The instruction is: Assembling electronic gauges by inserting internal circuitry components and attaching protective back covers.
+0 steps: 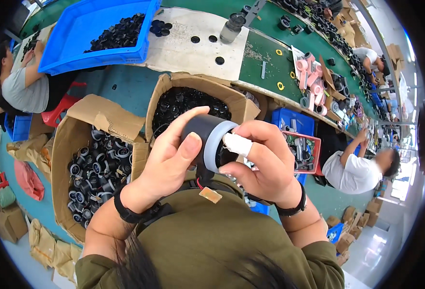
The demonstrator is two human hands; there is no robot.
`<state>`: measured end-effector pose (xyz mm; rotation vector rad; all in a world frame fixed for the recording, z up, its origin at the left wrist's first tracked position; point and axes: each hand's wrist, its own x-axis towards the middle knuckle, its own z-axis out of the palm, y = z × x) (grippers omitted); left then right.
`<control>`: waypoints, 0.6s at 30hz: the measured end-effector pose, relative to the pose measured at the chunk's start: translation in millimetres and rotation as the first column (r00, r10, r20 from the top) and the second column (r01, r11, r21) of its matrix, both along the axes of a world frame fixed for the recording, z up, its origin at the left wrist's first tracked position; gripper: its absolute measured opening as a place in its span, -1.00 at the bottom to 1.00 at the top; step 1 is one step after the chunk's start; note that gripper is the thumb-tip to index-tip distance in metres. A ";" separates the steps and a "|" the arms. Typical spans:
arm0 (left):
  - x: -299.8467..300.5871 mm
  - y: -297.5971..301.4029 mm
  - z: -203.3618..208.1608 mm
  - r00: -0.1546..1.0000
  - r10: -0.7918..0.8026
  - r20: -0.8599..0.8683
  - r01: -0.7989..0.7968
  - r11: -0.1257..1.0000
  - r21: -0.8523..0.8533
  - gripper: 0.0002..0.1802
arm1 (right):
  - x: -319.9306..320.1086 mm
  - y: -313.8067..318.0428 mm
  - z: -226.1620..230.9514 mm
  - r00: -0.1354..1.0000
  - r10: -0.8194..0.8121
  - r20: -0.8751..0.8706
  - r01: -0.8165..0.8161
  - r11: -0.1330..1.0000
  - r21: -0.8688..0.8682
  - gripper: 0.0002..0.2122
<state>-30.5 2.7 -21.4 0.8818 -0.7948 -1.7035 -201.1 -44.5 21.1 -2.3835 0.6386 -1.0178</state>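
The black cylinder [191,129] is in both hands, in the air in front of the person's chest, tilted, its end w/ a pale ring [211,148] turned to the right. L hand [170,156] wraps the body of it: fingers go round the far side, thumb lies on the near side. R hand [269,163] pinches the ring end betw. thumb and bent fingers; one finger has a white wrap [238,144]. If these fingertips grip also some part inside the end, I cannot tell. Just below, a small brown plate [210,194] hangs near a thin red wire. Each wrist wears a dark band.

Beyond the hands stands a carton [198,81] w/ dark parts; to the left, a bigger carton [58,188] holds many black round parts [97,168]. To the right there is a red tray [317,159] w/ mixed pcs, next to a blue bin [294,117].

Farther is the table: a blue tray [92,61] w/ black pcs, a white sheet [183,59] w/ black discs [219,60] and a jar [231,31], then yellow rings [281,86] and pink parts [313,84].

Co-workers sit L [25,89] and R [354,168]; another one is at far top R.
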 end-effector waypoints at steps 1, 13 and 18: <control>-2.9 -0.1 0.3 0.998 0.044 0.040 -0.043 0.998 -0.035 -0.20 | 1.0 -0.1 -1.8 1.000 -0.008 0.005 0.008 1.000 -0.016 -0.63; -2.6 -3.1 6.3 0.985 0.094 0.146 -0.091 0.996 -0.026 -0.33 | 10.1 11.8 -1.9 0.990 -0.059 -0.128 0.056 0.998 -0.024 -0.64; -2.5 -3.2 6.3 0.989 0.136 0.053 -0.135 0.991 -0.013 -0.35 | -2.2 13.4 8.3 0.975 -0.196 -0.101 0.189 0.979 -0.077 -0.50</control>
